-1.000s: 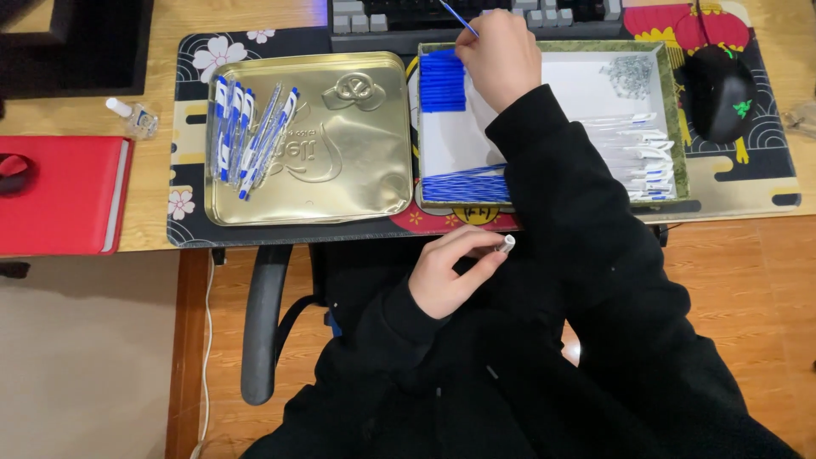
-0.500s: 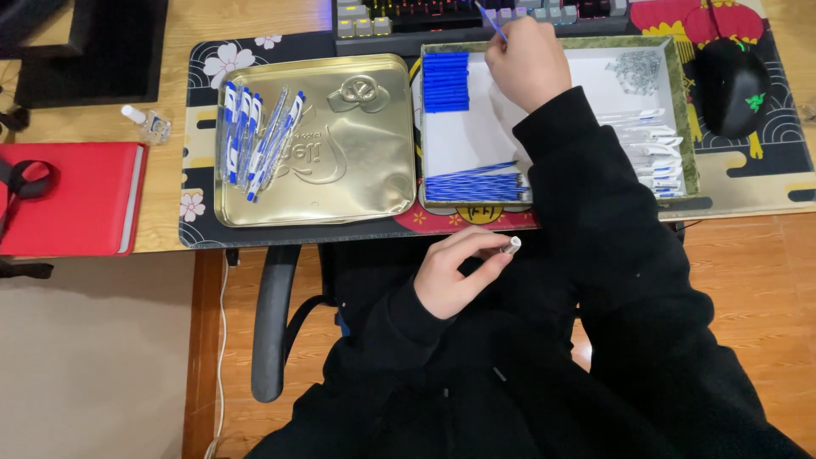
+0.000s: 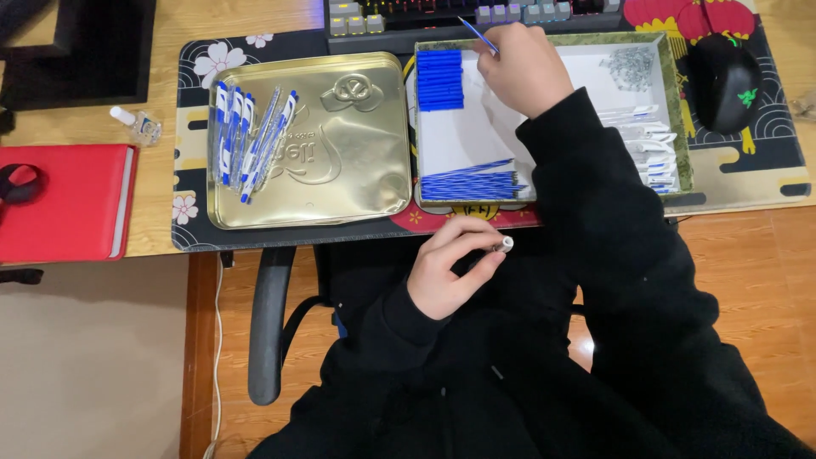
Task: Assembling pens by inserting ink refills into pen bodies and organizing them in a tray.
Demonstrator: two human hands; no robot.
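Broadly: wooden desk (image 3: 255,17) under a dark floral mat (image 3: 191,153), keyboard (image 3: 399,21) at the far edge, red notebook (image 3: 59,200) off to the left. On the mat, gold tin lid (image 3: 340,161) carrying a loose fan of finished blue-and-white pens (image 3: 251,140); just right of it, parts tray (image 3: 671,93) with blue caps (image 3: 439,81) stacked far-left, thin blue refills (image 3: 467,183) lying crosswise along the near edge, clear-and-white barrels (image 3: 650,149) at the right. Black mouse (image 3: 724,81) beyond the tray. Right hand (image 3: 523,68) over the tray's far side, closed in a pinch on one refill (image 3: 478,36), long axis slanting up and left toward the keyboard. Left hand (image 3: 446,272) down at the lap, below the desk edge, fingers curled round a small pen piece (image 3: 505,245), white open end facing right. Refill well apart from that piece, up and slightly right of it; right hand the one carrying it, left hand nearer the body.
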